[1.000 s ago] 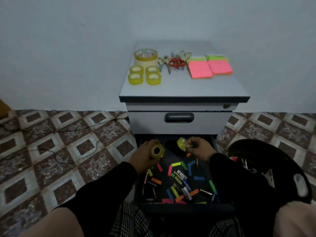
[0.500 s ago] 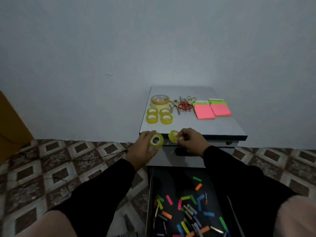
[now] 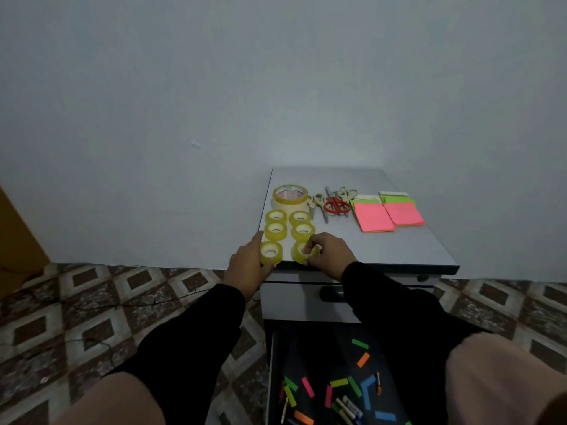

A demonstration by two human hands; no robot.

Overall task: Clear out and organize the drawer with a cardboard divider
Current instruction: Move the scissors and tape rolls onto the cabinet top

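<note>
I count six small yellow tape rolls on the cabinet top (image 3: 399, 250), which serves here as the desk, set in two columns of three. The front-left roll (image 3: 271, 252) and the front-right roll (image 3: 302, 251) sit at the near edge. The other four small rolls (image 3: 290, 223) lie directly behind them, toward 12 o'clock. One large tape roll (image 3: 290, 197) stands behind those. Scissors (image 3: 336, 205) lie at 3 o'clock of the large roll; I see one red-handled pair and at least two pale-handled pairs, exact count unclear. Two pink sticky-note pads (image 3: 388, 215) lie further toward 3 o'clock, with green pads beneath them.

My left hand (image 3: 249, 265) holds the front-left roll, its grip curled round the roll from 9 o'clock and 6 o'clock. My right hand (image 3: 329, 254) pinches the front-right roll, the fingers curled over its rim, the palm at 3 o'clock of the roll.

The open drawer (image 3: 273, 378) lies at 6 o'clock of both hands, well below them. It contains many scattered coloured paper strips (image 3: 363, 359) and several pens (image 3: 349, 407); neither can be counted reliably.
</note>
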